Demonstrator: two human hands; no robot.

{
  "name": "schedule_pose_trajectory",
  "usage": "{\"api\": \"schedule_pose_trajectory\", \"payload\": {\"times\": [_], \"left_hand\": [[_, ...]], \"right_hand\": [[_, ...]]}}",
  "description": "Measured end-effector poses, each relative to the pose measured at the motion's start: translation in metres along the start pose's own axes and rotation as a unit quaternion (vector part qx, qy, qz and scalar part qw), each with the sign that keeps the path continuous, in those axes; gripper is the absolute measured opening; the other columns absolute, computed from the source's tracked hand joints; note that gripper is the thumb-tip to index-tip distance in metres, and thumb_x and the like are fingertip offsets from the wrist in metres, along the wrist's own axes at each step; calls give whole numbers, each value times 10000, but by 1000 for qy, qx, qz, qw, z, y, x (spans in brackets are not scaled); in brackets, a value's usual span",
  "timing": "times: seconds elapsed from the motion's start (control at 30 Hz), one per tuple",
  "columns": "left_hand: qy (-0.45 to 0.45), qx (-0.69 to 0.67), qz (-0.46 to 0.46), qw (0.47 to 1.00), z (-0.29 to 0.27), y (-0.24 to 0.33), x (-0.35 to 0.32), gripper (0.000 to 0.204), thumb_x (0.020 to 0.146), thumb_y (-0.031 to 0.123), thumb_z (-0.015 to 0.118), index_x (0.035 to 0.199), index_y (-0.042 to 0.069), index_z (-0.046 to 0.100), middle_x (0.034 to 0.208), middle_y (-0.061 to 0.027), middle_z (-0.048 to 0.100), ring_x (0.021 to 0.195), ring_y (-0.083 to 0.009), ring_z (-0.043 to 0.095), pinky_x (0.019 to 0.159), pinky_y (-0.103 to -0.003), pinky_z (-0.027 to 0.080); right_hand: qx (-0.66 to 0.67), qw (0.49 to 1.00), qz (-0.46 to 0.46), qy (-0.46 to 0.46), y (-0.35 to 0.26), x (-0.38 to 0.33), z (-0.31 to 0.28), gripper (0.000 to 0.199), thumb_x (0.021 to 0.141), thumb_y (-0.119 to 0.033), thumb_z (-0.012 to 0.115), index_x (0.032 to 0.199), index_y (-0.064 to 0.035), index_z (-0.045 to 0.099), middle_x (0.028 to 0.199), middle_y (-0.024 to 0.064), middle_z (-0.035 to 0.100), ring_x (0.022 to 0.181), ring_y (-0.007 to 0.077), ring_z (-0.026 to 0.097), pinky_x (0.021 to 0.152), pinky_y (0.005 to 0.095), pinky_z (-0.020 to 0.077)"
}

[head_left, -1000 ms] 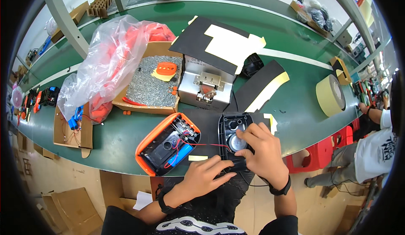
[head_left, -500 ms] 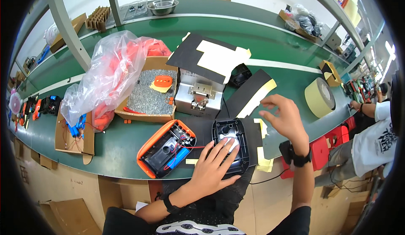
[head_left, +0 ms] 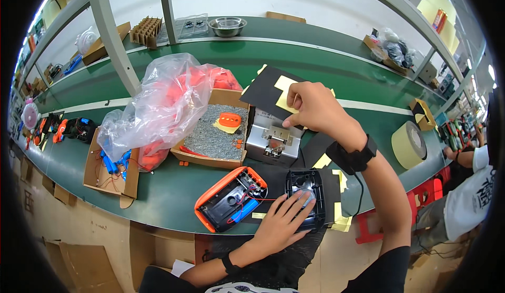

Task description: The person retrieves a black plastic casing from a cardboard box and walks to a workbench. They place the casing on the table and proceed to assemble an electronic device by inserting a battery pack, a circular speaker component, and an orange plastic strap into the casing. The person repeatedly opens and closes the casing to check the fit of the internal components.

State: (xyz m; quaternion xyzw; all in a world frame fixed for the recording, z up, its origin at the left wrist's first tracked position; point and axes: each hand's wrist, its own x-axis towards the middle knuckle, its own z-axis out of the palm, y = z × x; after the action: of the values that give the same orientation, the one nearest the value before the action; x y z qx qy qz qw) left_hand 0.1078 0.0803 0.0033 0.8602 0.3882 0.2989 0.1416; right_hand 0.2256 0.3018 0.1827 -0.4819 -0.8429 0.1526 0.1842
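My left hand (head_left: 281,220) lies spread with its fingers flat on a pale round part inside a black plastic housing half (head_left: 314,215). Beside it on the left is an orange-rimmed black housing half (head_left: 213,212) holding a blue battery cell (head_left: 245,210); a red wire runs from it toward my left fingers. My right hand (head_left: 323,109) is raised over a metal box-shaped device (head_left: 256,140). Its fingers are bent, the thumb stands apart from them, and nothing shows between. A black foam sheet (head_left: 259,89) with yellow tape rests atop the device, partly behind this hand.
Behind the orange-rimmed half, a carton (head_left: 210,160) holds silvery small parts and an orange piece. A plastic bag (head_left: 152,104) of orange parts leans beside it. Blue cells lie in a cardboard tray (head_left: 129,182). A yellow tape roll (head_left: 406,148) stands right, near another person (head_left: 465,193).
My right hand has moved left and away from me, from beside the black foam strip to over the metal device. My left hand stays on the black housing. The view has shifted.
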Motion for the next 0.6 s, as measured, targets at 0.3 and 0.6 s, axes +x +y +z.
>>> {"api": "schedule_pose_trajectory", "payload": {"times": [0.3,0.6], "left_hand": [[-10,-8,3,1000,-2,-1,-1,889,896,418,777,1633,96,398,1679,-140,383,1546,-311,368,1246,-507,280],[-6,-8,8,1000,-1,-1,0,883,905,420,768,1634,94,390,1680,-141,376,1547,-315,363,1241,-503,289]], "right_hand": [[-31,999,30,16,-6,-5,13,227,726,-71,902,770,5,692,693,126,709,632,214,694,620,341,525],[-2,994,59,88,13,42,11,398,720,-314,946,871,-22,721,881,161,760,857,326,749,764,402,574]]}}
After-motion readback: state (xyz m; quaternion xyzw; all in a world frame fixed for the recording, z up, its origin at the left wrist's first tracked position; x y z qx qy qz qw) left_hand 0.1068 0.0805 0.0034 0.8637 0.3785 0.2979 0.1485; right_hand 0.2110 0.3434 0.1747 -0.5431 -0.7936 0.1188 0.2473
